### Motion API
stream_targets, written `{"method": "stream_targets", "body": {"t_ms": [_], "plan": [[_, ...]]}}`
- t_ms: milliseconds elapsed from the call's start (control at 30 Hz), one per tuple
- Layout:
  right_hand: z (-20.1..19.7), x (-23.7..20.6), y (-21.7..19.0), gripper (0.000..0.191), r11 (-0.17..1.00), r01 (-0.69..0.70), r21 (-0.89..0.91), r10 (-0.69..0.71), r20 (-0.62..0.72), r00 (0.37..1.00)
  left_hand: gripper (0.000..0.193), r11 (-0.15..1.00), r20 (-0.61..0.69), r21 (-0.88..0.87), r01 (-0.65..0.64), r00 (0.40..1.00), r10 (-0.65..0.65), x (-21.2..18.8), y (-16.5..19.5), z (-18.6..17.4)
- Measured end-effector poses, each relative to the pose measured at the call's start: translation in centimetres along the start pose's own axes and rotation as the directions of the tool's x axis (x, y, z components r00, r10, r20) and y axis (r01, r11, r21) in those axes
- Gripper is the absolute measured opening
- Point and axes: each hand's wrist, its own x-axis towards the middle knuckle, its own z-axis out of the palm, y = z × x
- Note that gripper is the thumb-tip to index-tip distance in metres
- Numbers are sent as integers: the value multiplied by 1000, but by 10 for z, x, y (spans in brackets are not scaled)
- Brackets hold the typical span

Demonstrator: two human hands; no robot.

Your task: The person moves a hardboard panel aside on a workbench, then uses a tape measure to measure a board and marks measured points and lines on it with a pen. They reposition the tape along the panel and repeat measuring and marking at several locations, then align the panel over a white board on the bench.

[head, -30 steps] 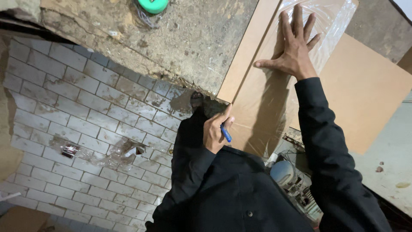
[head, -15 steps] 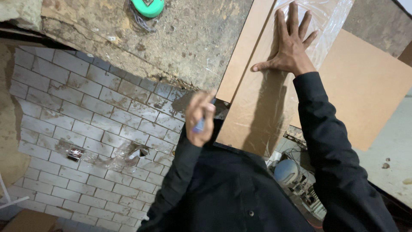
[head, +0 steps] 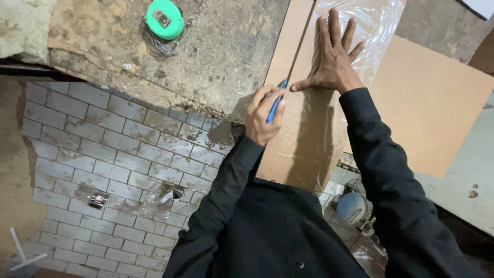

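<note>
My right hand [head: 333, 56] lies flat, fingers spread, on a brown board [head: 309, 144] partly covered by clear plastic film [head: 378, 25]. Its thumb points left toward a narrow brown strip [head: 288, 46] that runs along the board's left side. My left hand [head: 262, 116] grips a blue pen [head: 275, 105]. The pen's tip sits at the line between strip and board, close to my right thumb. Both arms are in black sleeves.
A green tape measure [head: 164, 19] rests on the rough concrete slab [head: 221, 56] left of the board. A second brown board [head: 437, 103] lies to the right. White brick tiles [head: 113, 154] cover the wall below the slab. A round grey-blue object [head: 352, 208] sits low at right.
My left hand has risen from near my chest to the board's left side, bringing the pen tip beside my right thumb. The right hand has stayed flat on the board.
</note>
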Motion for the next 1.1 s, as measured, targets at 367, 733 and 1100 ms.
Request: {"method": "stream_targets", "body": {"t_ms": [367,733,1100], "plan": [[5,1,4,173,1000,-16,-13,16,-11,1000,20,986,-51,124,-115,991,122,56,-29,47],[-2,-3,-4,176,999,-16,28,16,-1,1000,19,971,-93,172,-169,978,187,146,-36,91],[-7,-4,-9,176,998,-23,52,22,2,1000,16,951,-120,225,-213,962,244,152,-29,93]]}}
